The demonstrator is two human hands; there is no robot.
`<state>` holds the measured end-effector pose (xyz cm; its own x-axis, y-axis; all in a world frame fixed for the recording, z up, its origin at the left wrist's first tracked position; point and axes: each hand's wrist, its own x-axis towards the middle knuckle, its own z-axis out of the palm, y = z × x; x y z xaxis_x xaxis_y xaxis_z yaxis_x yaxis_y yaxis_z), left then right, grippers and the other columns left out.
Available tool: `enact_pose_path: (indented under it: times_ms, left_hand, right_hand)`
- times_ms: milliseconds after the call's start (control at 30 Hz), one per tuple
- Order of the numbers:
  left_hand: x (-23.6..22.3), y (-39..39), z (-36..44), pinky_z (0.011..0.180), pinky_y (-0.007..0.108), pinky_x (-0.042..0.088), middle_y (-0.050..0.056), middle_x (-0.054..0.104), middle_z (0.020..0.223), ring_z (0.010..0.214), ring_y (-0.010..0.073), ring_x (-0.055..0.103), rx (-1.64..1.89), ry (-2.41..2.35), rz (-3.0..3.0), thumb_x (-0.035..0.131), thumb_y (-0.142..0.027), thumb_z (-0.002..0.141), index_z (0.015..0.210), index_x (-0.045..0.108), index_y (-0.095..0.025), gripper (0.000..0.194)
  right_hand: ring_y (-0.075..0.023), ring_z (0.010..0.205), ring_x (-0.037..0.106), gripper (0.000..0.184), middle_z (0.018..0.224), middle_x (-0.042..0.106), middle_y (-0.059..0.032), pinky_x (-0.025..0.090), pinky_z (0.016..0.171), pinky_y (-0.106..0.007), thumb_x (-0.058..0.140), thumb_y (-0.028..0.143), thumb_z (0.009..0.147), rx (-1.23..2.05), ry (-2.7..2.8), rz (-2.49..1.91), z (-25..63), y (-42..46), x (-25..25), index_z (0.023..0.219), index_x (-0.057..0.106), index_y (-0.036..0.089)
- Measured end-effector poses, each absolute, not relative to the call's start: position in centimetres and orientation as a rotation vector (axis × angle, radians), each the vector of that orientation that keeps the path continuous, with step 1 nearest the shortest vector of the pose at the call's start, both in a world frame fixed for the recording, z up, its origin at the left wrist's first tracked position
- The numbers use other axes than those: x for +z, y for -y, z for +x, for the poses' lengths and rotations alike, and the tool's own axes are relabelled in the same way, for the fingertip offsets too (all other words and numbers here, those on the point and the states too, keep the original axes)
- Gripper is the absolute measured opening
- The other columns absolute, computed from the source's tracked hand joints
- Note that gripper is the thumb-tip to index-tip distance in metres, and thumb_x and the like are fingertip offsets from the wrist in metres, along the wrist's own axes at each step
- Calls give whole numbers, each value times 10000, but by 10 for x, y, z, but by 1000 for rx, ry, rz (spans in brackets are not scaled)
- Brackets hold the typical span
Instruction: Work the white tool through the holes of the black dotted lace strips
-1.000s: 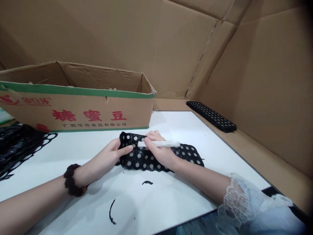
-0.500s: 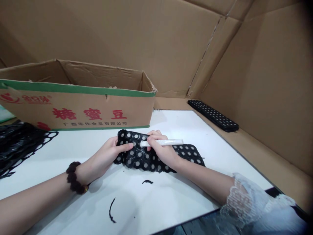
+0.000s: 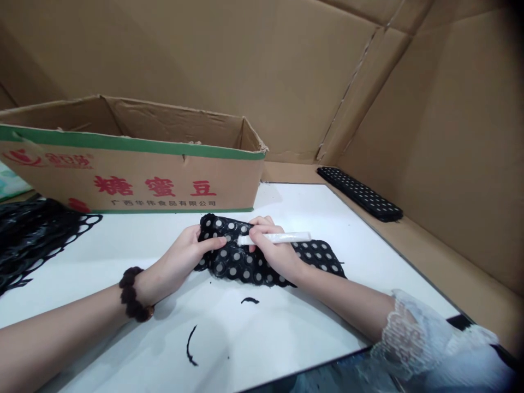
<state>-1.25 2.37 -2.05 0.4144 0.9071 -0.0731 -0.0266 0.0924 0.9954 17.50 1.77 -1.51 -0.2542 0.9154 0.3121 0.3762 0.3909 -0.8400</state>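
Observation:
A black rubbery sheet (image 3: 247, 264) covered in rows of pale round dots lies on the white table, its left end bent up a little. My left hand (image 3: 192, 250) grips that left end, with the thumb on top and the fingers hidden behind. In my right hand (image 3: 279, 252) is a white pen-shaped tool (image 3: 292, 237), held like a pencil. Its whitish tip rests on or just over the dots near my left thumb; contact is hard to tell. Beyond my right wrist, the right part of the sheet (image 3: 321, 254) stays flat.
An open cardboard box (image 3: 172, 188) with a green rim stands behind my hands. Black perforated scraps (image 3: 36, 234) are heaped at the left. Another dotted black sheet or stack (image 3: 360, 194) lies by the right cardboard wall. Two curved black trimmings (image 3: 190, 346) lie in front.
The whole view has shifted slightly, so everything sits a bit further right. Both hands keep their hold, and the tool's tip stays at nearly the same spot on the sheet.

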Motion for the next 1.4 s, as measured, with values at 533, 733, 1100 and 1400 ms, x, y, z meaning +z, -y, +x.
enact_pose_path:
  times_ms: [533,733,1100,1400]
  left_hand:
    - [-13,-20,-9,704,303,456,53,668,940,843,227,601,891,-974,1358,606,-324,738,881,587,-169,212]
    - [-15,-23,-10,739,325,456,70,663,965,887,237,597,850,-919,1232,614,-289,737,934,584,-163,236]
    - [-14,-19,-7,723,317,457,58,661,985,858,241,600,938,-1036,1440,607,-358,737,876,586,-170,235]
    - [-4,-14,-6,706,300,442,27,672,877,812,230,593,970,-1210,1687,595,-343,738,821,589,-182,181]
  right_hand:
    - [-153,878,450,383,768,509,-13,338,847,-306,357,183,853,810,1788,-1134,174,-17,-16,475,420,186]
    - [-149,870,459,386,786,524,-6,335,838,-290,386,193,837,839,1748,-1141,173,-19,-18,457,456,188]
    - [-159,918,424,415,854,505,-10,324,889,-325,345,286,886,787,1793,-1217,169,-15,-19,500,469,197]
    - [-167,889,409,358,840,486,-19,332,874,-345,359,267,869,772,1818,-1218,166,-14,-17,529,446,194]
